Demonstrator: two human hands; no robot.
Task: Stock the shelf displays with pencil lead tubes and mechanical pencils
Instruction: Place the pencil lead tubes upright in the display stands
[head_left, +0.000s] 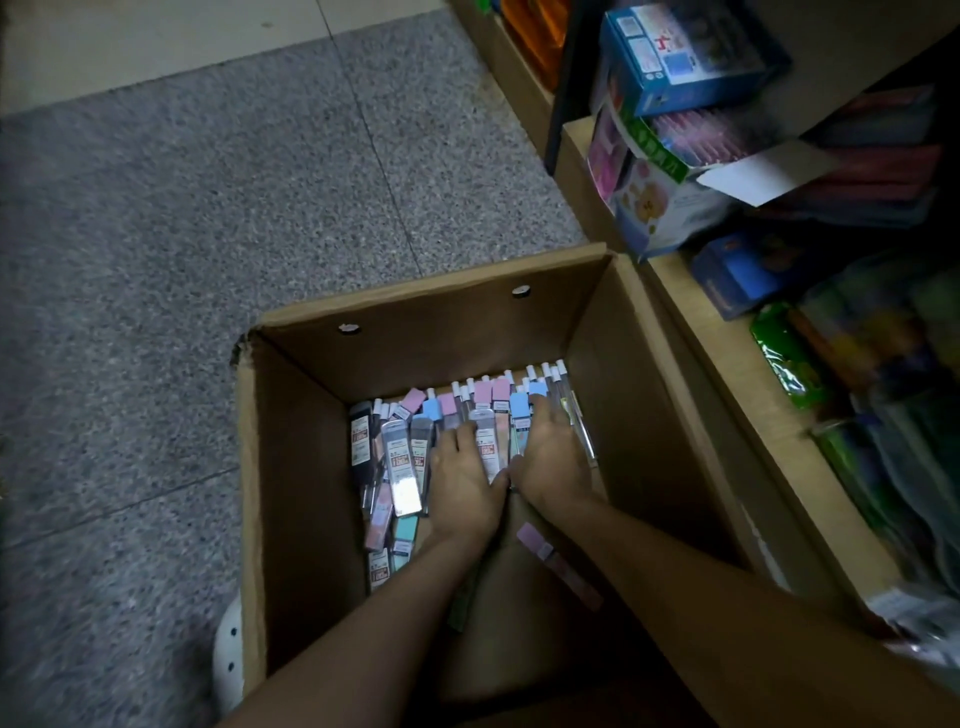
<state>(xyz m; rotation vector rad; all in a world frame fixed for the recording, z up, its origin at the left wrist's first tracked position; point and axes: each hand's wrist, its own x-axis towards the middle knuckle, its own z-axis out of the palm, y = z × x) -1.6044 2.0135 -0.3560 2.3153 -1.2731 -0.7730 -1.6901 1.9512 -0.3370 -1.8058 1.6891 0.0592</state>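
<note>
— Head view: where are the pencil lead tubes (408, 457) seen?
— Heaped inside the cardboard box (291, 467) on the speckled floor (182, 208), beside the shelf (727, 405).
— How are the hands laid?
— The left hand (462, 483) and right hand (550, 462) are pressed side by side onto the heap, fingers spread flat; nothing is gripped.

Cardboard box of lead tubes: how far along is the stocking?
Done: nothing that shows. In hand: left hand and right hand lie flat on the loose pile of pastel-capped lead tubes at the bottom of the open brown cardboard box, gathering them; nothing is lifted yet. Left: the whole pile must still go to the wooden shelf on the right.
</note>
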